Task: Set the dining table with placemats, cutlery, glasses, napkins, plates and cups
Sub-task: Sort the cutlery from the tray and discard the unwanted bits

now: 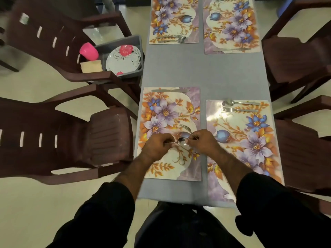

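Four placemats sit on the table (pixel 202 72), two near, two far. Near left placemat (pixel 170 111) has a knife (pixel 170 90) along its far edge, near right placemat (pixel 241 140) a spoon (pixel 240 102) and fork (pixel 238 110) there. Left of the table, a bin (pixel 123 42) on a chair (pixel 53 33) holds plates (pixel 123 59), with a cup (pixel 89 51) beside it.
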### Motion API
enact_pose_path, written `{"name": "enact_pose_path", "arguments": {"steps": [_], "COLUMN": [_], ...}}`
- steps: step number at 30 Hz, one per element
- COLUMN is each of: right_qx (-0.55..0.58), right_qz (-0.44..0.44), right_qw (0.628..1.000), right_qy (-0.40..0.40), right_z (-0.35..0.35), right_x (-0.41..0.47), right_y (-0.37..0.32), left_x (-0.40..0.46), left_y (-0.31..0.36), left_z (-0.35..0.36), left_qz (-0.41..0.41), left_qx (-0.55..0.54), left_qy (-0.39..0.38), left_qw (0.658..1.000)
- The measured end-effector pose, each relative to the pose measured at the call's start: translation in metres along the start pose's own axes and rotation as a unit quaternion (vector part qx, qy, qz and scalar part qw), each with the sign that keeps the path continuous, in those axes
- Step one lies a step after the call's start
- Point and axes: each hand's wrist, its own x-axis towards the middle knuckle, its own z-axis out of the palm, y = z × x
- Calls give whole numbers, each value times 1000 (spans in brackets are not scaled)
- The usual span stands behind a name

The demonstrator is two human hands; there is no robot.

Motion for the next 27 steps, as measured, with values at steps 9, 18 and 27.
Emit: {"name": "enact_pose_path", "arguments": {"steps": [9, 18, 27], "right_qx": [-81, -127, -152], "right_qz": [72, 77, 81], "right_qw": [993, 987, 982], "right_qy": [-56, -65, -79], "right_z": [57, 61, 64], "right_x": [-58, -71, -72], "right_y": [36, 36, 39], "left_x": [-82, -91, -94], "left_y": [-24, -30, -30], "left_z": [17, 23, 25], "left_qz": [29, 34, 14], "left_qx": [176, 163, 177], "left_qy": [-80, -64, -90], "left_qw": [981, 984, 980]}}
